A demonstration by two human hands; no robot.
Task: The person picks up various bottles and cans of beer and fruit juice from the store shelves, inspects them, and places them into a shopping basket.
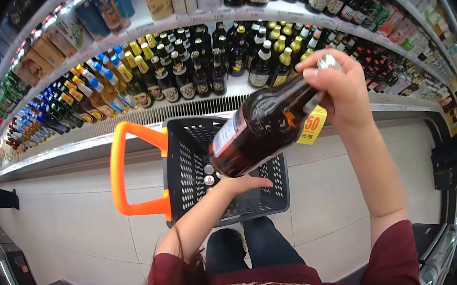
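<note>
Head view: brown bottle (pixel 263 127) between hands, tilted; long axis slanting from neck in right hand (pixel 338 80) down-left to base just by left hand (pixel 242 184). Right hand nearer neck, fingers wrapped round it below silver cap; left hand nearer base, thumb spread, fingers hidden behind bottle; contact or support cannot be told. Bottle body left of right hand, beyond left hand; basket (pixel 253 216) beneath both bottle and left hand.
</note>
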